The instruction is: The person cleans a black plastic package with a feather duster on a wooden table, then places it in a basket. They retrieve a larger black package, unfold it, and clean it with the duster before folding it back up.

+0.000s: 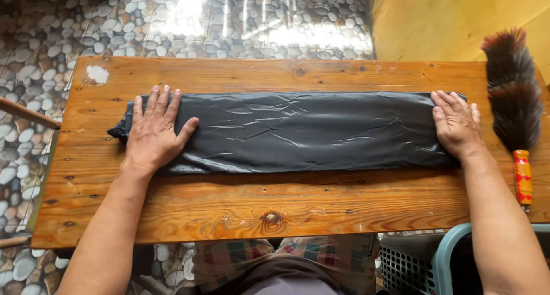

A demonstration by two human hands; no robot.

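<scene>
A black plastic bag [303, 133], folded into a long flat strip, lies lengthwise across a wooden table [275, 206]. My left hand [156, 129] presses flat on the bag's left end, fingers spread. My right hand [456, 123] rests flat on the right end, fingers together and pointing away from me. Neither hand grips anything; both palms lie on the plastic.
A feather duster [511, 88] with a red and yellow handle lies at the table's right edge. A light blue plastic basket [441, 260] stands below at the right. The floor [46, 37] has a pebble pattern, and a yellow wall [452, 20] is at the back right.
</scene>
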